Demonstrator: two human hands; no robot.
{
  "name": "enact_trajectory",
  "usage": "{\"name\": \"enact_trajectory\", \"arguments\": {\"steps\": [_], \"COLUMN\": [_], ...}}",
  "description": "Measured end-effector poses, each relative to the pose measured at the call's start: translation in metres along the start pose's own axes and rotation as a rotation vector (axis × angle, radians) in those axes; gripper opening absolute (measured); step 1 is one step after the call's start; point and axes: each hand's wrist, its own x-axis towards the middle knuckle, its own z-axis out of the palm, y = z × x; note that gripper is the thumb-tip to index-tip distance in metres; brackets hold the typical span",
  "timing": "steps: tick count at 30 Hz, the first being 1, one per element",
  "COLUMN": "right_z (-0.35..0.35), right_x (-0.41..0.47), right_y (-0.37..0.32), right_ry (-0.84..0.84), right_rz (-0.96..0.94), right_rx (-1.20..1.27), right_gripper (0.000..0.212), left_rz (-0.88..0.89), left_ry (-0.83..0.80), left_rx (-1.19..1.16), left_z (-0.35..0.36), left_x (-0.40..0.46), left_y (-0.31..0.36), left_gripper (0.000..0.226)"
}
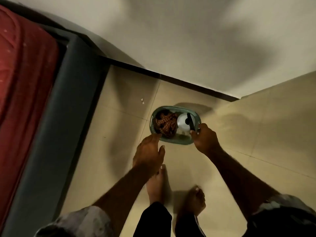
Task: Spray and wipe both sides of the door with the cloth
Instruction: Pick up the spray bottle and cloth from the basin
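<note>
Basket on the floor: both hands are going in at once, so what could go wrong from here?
The right hand grips only the black trigger of the spray bottle; lifted that way, it may swing or slip. The left hand, open at the basket rim, could tip it while reaching for the cloth.

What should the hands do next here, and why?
Probably lift the spray bottle out: the right hand already pinches its black trigger head, while the cloth lies beside it in the green basket. The open left hand could then take the cloth.

No text, label or number can be read anywhere (the picture is dim and blurred).
</note>
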Motion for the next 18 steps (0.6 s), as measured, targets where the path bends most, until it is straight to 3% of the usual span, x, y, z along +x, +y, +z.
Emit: {"name": "enact_trajectory", "arguments": {"steps": [4, 10, 18], "right_z": [0.008, 0.017, 0.009], "right_x": [0.016, 0.02, -0.027], "right_y": [-0.006, -0.007, 0.005], "right_ry": [-0.041, -0.047, 0.141], "right_rz": [0.094, 0.043, -0.163], "right_rx": [0.043, -0.046, 0.089], "right_gripper": [0.047, 0.035, 0.015], "left_rz": [0.006, -0.024, -0.031], "left_ry": [-0.008, 0.015, 0.034], "left_rx": [-0.025, -0.068, -0.136], "left_z": [0.011, 0.01, 0.015], "left_x": [0.005, 0.006, 0.017], "left_y": [-0.004, 0.0, 0.011], "left_gripper": [0.056, 0.049, 0.055]}}
